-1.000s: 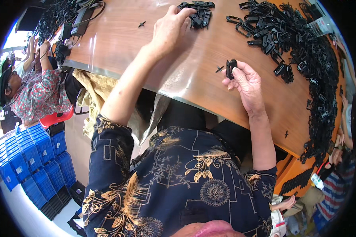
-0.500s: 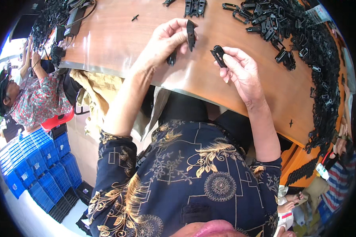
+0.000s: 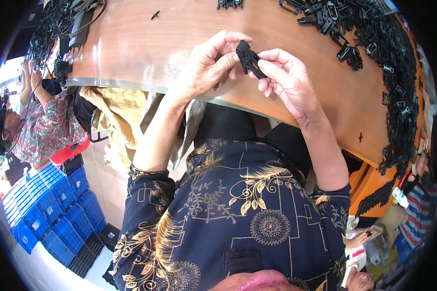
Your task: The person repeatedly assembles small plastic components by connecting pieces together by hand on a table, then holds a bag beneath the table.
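Above the table's near edge, my left hand [image 3: 206, 68] pinches a slim black plastic piece [image 3: 243, 47] between thumb and fingertips. My right hand [image 3: 291, 80] grips a slotted black plastic part [image 3: 253, 67] with thumb and forefinger. The two pieces meet end to side, tilted down to the right; whether they are locked together I cannot tell. Under my left palm, the tip of another dark piece [image 3: 216, 86] shows, mostly hidden by the fingers.
Many black plastic parts [image 3: 398, 92] are heaped along the table's right side. A few more [image 3: 229, 4] lie at the far edge. Small dark bits [image 3: 155, 15] rest on the wooden table [image 3: 145, 53]. Blue crates [image 3: 53, 189] stand at left, near a seated person [image 3: 48, 121].
My hands have come together, bringing the two black pieces from apart into contact. The piece in my left hand has turned and dropped slightly. The view has shifted a little.
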Demonstrator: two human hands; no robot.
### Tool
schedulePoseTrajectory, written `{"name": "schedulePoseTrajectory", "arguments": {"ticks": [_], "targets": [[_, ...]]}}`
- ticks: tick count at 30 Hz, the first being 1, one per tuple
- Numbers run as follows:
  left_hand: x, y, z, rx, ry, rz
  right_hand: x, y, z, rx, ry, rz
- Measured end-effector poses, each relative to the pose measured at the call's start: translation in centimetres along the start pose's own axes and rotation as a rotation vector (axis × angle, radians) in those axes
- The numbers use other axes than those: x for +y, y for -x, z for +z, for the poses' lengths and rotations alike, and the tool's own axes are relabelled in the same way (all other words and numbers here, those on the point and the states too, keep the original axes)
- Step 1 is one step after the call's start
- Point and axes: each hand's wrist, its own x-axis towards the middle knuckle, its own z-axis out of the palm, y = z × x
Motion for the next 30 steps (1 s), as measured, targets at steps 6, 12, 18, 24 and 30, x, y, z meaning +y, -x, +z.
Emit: {"name": "schedulePoseTrajectory", "arguments": {"ticks": [6,12,18,24,30], "targets": [[1.4,1.1,1.9,0.182,-0.653,0.236,-0.1,0.6,-0.2,0.039,0.181,-0.046],[1.3,3.0,2.2,0.092,-0.384,-0.038,0.0,1.3,0.4,0.029,0.51,-0.182],[0.2,4.0,3.1,0.11,-0.206,-0.121,0.6,2.1,2.3,0.09,0.919,-0.442],[0.9,7.0,2.4,0.252,0.216,-0.371,1.6,1.8,3.7,-0.075,0.318,-0.226],[-1.3,10.1,2.8,0.323,0.479,-0.297,2.0,1.9,5.0,-0.108,0.243,-0.02]]}}
